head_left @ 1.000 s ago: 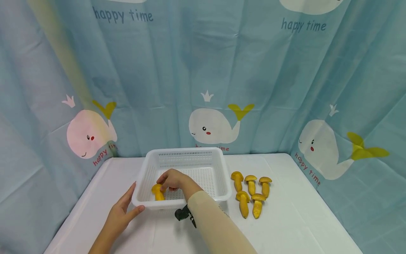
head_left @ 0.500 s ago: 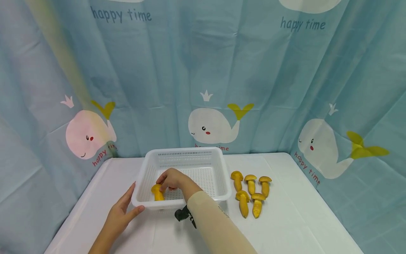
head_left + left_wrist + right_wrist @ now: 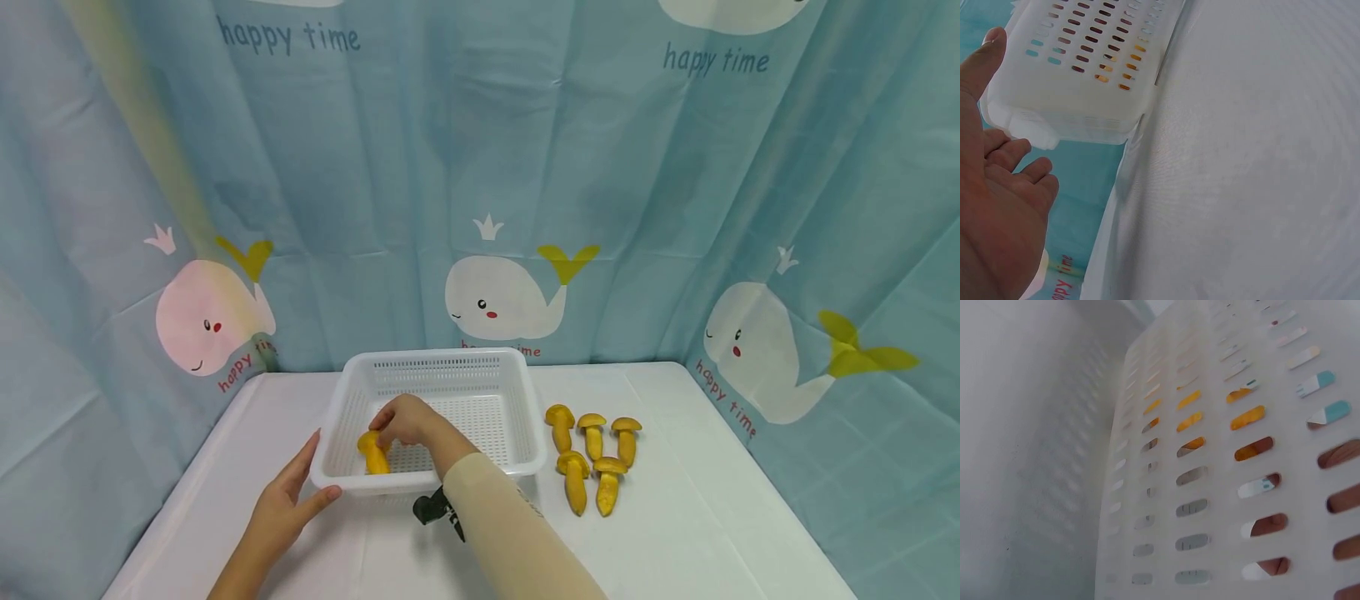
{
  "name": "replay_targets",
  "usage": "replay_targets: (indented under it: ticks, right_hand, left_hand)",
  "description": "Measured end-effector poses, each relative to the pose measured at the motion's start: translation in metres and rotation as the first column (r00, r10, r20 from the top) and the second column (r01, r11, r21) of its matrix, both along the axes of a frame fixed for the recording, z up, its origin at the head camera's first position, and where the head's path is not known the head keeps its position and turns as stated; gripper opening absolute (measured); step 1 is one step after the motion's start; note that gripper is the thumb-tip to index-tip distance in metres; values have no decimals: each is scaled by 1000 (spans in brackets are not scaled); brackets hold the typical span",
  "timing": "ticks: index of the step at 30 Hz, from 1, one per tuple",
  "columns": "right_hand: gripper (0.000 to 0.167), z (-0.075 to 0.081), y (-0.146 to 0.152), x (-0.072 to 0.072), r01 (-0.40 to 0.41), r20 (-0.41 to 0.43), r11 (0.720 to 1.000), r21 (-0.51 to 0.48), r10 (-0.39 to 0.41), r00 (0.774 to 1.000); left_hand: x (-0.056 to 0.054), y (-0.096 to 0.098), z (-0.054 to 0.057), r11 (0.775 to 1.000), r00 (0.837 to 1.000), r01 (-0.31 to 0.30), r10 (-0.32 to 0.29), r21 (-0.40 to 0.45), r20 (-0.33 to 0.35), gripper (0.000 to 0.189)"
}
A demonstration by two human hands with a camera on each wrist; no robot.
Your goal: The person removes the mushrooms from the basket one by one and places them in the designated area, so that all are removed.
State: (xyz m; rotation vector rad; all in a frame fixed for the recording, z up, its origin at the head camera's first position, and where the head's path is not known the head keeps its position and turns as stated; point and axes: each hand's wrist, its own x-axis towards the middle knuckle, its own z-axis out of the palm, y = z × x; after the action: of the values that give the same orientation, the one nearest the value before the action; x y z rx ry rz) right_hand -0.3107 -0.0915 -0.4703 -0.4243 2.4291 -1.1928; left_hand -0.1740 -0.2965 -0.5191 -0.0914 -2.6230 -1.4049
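My right hand (image 3: 405,421) reaches over the near rim into the white plastic basket (image 3: 450,482). Its fingers pinch the cap of a yellow mushroom (image 3: 375,457) lying near the basket's left front corner; part of the cap is hidden behind them. Through the slots in the right wrist view, yellow bits of the mushroom (image 3: 1247,417) show. My left hand (image 3: 281,507) is spread at the left front corner, thumb by the near rim and fingers along the left side. From the left wrist, that hand (image 3: 1007,187) appears beside the basket wall (image 3: 1085,94).
Several yellow mushrooms (image 3: 576,483) lie in two rows on the white table (image 3: 705,500), right of the basket. A light blue curtain (image 3: 375,208) with whale prints hangs behind and at both sides. A black object (image 3: 431,505) sits under the right forearm.
My right hand has shifted very slightly up and left at the mushroom's cap, and the mushroom has tilted a little. The left hand and basket stay where they were.
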Motion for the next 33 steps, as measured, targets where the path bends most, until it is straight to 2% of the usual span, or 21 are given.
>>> replay_targets:
  ticks: [4, 12, 20, 33]
  right_hand:
    - [15, 0, 1, 0, 10, -2, 1000, -21, -10, 1000]
    - [16, 4, 0, 1, 8, -28, 997, -80, -10, 1000]
    - [16, 12, 0, 5, -23, -125, 995, -94, 11, 992]
    - [17, 29, 14, 15, -28, -214, 985, -167, -8, 977]
  left_hand:
    - [0, 1, 1, 1000, 1000, -3, 3, -4, 20, 89]
    - [1, 2, -3, 1000, 1000, 4, -4, -6, -4, 89]
    - [0, 2, -2, 999, 1000, -9, 10, -32, 21, 90]
    - [-3, 1, 0, 1000, 999, -8, 6, 25, 54, 93]
